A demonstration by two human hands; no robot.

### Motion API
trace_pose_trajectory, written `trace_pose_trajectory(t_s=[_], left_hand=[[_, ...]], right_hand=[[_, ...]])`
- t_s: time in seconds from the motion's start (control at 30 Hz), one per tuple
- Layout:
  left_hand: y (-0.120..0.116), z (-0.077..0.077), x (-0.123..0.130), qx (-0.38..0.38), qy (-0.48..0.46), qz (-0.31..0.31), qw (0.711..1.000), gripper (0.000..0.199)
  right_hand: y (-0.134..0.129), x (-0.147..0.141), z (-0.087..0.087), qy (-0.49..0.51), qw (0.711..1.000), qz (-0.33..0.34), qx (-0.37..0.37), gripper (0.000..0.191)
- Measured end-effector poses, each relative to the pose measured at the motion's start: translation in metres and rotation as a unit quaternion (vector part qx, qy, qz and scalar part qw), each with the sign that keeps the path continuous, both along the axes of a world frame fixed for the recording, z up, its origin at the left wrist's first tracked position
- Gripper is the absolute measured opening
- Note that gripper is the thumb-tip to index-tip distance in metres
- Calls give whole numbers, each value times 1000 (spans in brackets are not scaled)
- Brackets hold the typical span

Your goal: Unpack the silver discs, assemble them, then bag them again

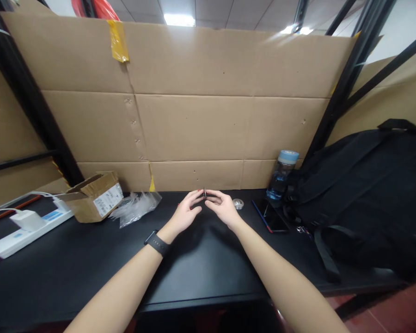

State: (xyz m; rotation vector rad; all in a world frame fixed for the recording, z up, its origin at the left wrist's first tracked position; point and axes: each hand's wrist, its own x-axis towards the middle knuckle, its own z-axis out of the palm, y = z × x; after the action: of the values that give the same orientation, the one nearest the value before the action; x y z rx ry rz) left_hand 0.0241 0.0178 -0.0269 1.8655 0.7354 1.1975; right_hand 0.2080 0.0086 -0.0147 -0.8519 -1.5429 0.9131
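Over the middle of the black table, my left hand [186, 213] and my right hand [224, 209] meet at their fingertips. Between them is a small, thin, dark disc-like piece [204, 194], seen edge-on and too small to name. Fingers of both hands press against it from either side. A bit of red shows by the left fingertips. Just right of my right hand lies a small clear round item [238, 203], perhaps a roll of tape. A dark watch [157, 242] is on my left wrist.
To the left are a cardboard box [95, 196], clear plastic bags [138, 208] and a white power strip [29, 233] with plugs. On the right stand a water bottle [282, 175], a phone [271, 215] and a black backpack [367, 194]. A cardboard wall [194, 115] closes off the back.
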Motion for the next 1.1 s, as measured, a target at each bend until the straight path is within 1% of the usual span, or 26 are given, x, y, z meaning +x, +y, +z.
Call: trace_pose_trajectory(t_s=[0.1, 0.23, 0.3, 0.4, 0.47, 0.57, 0.67, 0.8, 0.87, 0.97, 1.03, 1.1], left_hand=[[-3, -2, 6, -25, -16, -21, 999, 71], [-7, -3, 11, -55, -30, -43, 997, 71], [-8, -4, 12, -75, -29, -50, 995, 76], [-8, -4, 11, -108, -28, -53, 992, 90], [-8, -4, 10, -112, -16, -56, 992, 95], [-10, 0, 7, -93, 24, -61, 994, 96], [-14, 7, 4, -83, 42, -62, 994, 89], [-15, 12, -1, -80, 58, -48, 994, 78], [-12, 11, -5, -57, 84, -13, 995, 70], [-5, 11, -13, -10, 128, 66, 990, 55], [-1, 13, -19, 9, 148, 101, 984, 48], [1, 15, -23, 21, 160, 119, 980, 45]], right_hand=[[0, 1, -1, -52, 996, -62, 41, 40], [0, 3, -1, -130, 980, -131, 79, 31], [1, 4, -1, -140, 975, -149, 85, 29], [2, 5, -2, -148, 970, -168, 95, 27], [3, 6, -2, -160, 965, -181, 102, 25], [3, 10, 0, -194, 953, -205, 111, 19], [2, 13, 4, -219, 945, -219, 106, 18], [0, 17, 8, -222, 946, -217, 90, 18], [1, 21, 9, -243, 948, -191, 82, 16], [5, 29, 6, -312, 939, -129, 61, 16], [8, 35, 3, -349, 931, -94, 49, 21], [9, 39, 1, -366, 927, -72, 44, 30]])
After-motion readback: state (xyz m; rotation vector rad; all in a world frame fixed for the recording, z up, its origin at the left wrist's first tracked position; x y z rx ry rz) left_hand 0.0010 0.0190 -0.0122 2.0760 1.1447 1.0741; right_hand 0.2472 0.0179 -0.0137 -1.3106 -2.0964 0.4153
